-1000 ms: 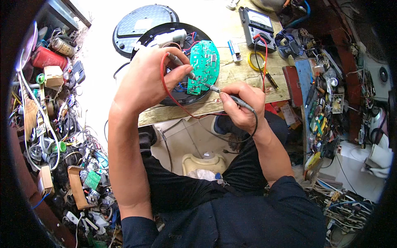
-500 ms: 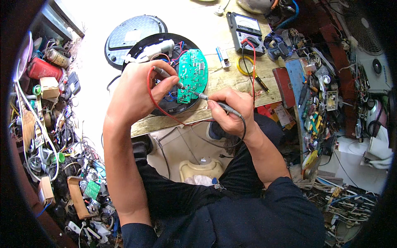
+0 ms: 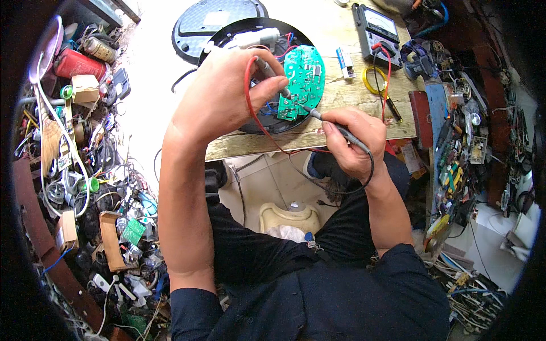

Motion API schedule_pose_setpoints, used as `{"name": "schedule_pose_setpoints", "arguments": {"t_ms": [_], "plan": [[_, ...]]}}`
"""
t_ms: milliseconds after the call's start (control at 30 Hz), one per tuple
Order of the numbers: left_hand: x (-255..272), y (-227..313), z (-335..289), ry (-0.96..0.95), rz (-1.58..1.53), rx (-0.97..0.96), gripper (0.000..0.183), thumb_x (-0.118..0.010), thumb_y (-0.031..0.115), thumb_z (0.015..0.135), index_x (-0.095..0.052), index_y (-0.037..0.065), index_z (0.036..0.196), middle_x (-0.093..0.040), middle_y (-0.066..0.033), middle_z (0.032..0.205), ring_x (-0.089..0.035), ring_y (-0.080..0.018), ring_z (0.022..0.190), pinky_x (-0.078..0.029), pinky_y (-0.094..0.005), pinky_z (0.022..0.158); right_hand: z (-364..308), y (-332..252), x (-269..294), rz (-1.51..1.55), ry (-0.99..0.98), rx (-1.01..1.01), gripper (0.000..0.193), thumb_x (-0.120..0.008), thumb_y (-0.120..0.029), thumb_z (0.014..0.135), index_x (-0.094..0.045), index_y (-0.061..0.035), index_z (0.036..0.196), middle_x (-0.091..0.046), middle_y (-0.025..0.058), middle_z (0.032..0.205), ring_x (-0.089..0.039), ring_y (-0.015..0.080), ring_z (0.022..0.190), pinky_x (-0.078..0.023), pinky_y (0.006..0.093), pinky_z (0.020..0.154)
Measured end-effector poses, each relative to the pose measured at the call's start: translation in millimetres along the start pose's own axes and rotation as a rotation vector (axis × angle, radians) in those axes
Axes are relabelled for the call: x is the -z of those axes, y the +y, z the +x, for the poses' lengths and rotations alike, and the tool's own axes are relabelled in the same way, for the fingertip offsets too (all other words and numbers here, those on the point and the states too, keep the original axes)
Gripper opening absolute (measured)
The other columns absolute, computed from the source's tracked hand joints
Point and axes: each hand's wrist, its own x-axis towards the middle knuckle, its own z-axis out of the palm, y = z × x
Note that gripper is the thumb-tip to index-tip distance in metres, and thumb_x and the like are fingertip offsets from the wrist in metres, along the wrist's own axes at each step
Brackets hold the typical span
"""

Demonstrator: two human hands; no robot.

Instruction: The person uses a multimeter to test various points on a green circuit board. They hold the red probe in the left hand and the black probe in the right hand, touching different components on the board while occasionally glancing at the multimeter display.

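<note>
A green circuit board [image 3: 304, 79] lies tilted on an open round black appliance base [image 3: 261, 122] on a wooden bench. My left hand [image 3: 227, 94] grips a probe with a red lead [image 3: 248, 96], its tip on the board's left edge. My right hand [image 3: 352, 142] grips a probe with a black lead [image 3: 341, 132], its tip touching the board's lower edge. Both leads run toward a dark analog multimeter [image 3: 375, 25] at the back right.
A round black cover [image 3: 213, 20] lies behind the base. A yellow tape roll [image 3: 374, 79] and a small blue-white box [image 3: 344, 57] sit on the bench [image 3: 341, 96]. Heaps of wires and parts crowd the left floor [image 3: 85, 170] and right shelf [image 3: 460, 142].
The view has shifted, so the board and hands sit slightly differently in the picture. Both probes stay on the green board, my hands holding much the same pose.
</note>
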Motion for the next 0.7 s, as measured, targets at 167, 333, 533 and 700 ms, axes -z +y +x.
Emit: {"name": "schedule_pose_setpoints", "arguments": {"t_ms": [167,333,533,700], "plan": [[-0.3,-3.4,-0.2,0.013,0.029,-0.023,0.017,-0.075,0.016,0.095,-0.074,0.000,0.099,-0.060,0.0022,0.068,-0.049,-0.0032,0.060,-0.038,-0.0248,0.052,-0.2,-2.4,0.7,-0.026,-0.010,-0.014,0.016,-0.074,0.003,0.081,-0.072,0.0000,0.096,-0.072,0.0139,0.082,-0.070,0.0274,0.068,-0.054,0.0350,0.062],[-1.3,-3.1,1.2,0.016,0.008,-0.018,0.018,-0.075,0.017,0.095,-0.073,-0.001,0.097,-0.061,0.0015,0.068,-0.050,-0.0042,0.061,-0.039,-0.0252,0.053,-0.1,-3.3,-0.1,-0.034,-0.005,-0.059,0.015,-0.077,0.001,0.081,-0.072,-0.0001,0.094,-0.072,0.0144,0.082,-0.071,0.0273,0.069,-0.055,0.0349,0.063],[-3.3,-8.9,1.8,0.032,0.006,-0.051,0.019,-0.076,0.018,0.095,-0.073,-0.001,0.098,-0.061,0.0007,0.068,-0.051,-0.0045,0.061,-0.039,-0.0256,0.053,-1.3,-2.9,-2.3,-0.040,0.008,-0.071,0.015,-0.078,0.000,0.081,-0.073,-0.0005,0.095,-0.071,0.0138,0.080,-0.070,0.0264,0.067,-0.055,0.0345,0.062],[-2.0,-4.1,0.7,0.035,0.049,-0.055,0.018,-0.076,0.019,0.095,-0.073,0.002,0.100,-0.061,0.0015,0.067,-0.051,-0.0041,0.060,-0.039,-0.0256,0.053,-2.8,-2.5,-1.3,-0.059,0.020,-0.052,0.018,-0.078,0.002,0.081,-0.072,-0.0004,0.098,-0.071,0.0127,0.082,-0.069,0.0235,0.069,-0.054,0.0330,0.063]]}}
